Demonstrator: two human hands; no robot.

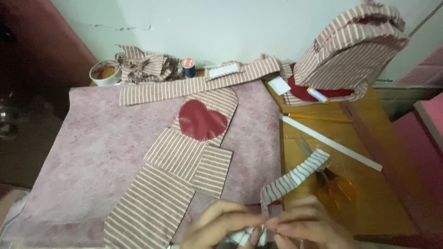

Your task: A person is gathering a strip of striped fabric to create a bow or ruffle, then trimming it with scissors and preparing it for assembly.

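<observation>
At the near edge of the counter (369,203), the left hand (217,228) and right hand (307,228) meet fingertip to fingertip, each grip pressed together on the lower end of a narrow striped fabric strip (295,177). The strip's long axis runs diagonally, rising from the fingers up and to the right, its free end pointing toward the white ruler (332,144) and lying over orange-handled scissors (334,184). Left of it, striped panels and a red heart patch (201,121) lie on the pink mat (92,157).
</observation>
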